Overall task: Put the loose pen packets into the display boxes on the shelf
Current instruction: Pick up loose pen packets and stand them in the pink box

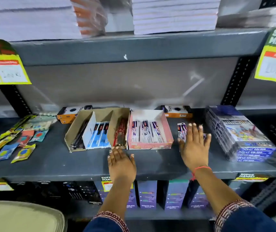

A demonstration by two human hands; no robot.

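A pink display box on the grey shelf holds several white and purple pen packets. Left of it stands a brown cardboard box with black pens, blue pen packets and red pens in its compartments. One loose pen packet lies on the shelf right of the pink box. My right hand is spread flat, fingers apart, over that packet's right side. My left hand rests on the shelf, fingertips touching the front of the brown box by the red pens.
Stacked blue colour-pencil boxes stand at the right. Loose eraser and stationery packets lie at the left. Two orange and white boxes sit at the back. Paper reams fill the shelf above; yellow price tags hang at both sides.
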